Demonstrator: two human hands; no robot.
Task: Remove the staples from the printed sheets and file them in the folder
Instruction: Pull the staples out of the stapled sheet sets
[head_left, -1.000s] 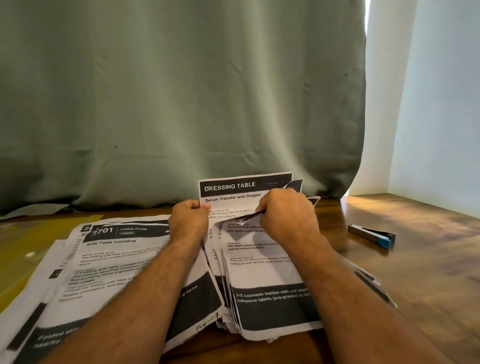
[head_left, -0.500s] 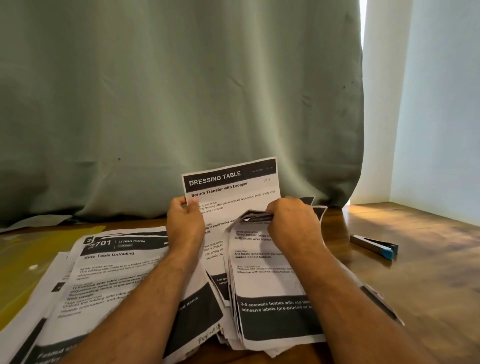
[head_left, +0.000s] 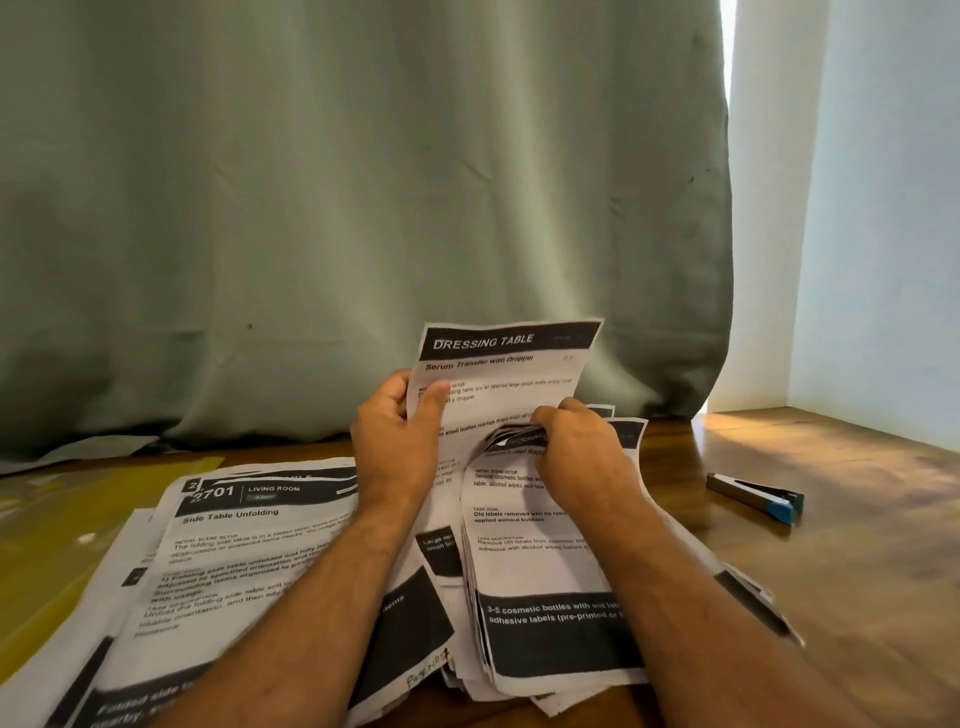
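The left hand (head_left: 397, 441) pinched the left edge of the raised "Dressing Table" sheet (head_left: 506, 371), thumb on the printed face; the right hand (head_left: 576, 452) had its fingers (head_left: 545, 418) curled over the crumpled top corner of the bundle (head_left: 540, 561) directly below them — whether a staple remained there could not be told; the corner was hidden under the knuckles. The raised sheet stood between the two sets of fingers, its lower part disappearing behind the bundle; a loose pile headed "Side Table Unfolding" (head_left: 228, 545) lay to the left of the left fingers, partly over what appeared to be a yellow folder (head_left: 47, 551); a stapler-like tool (head_left: 756, 496) rested on the worktop (head_left: 857, 545), well right of the right fingers. Judged risks: the sheet tearing at its corner if pulled while still fastened; the bunched corner creasing further under the grip — and the overlapping piles mixing, spoiling page order.
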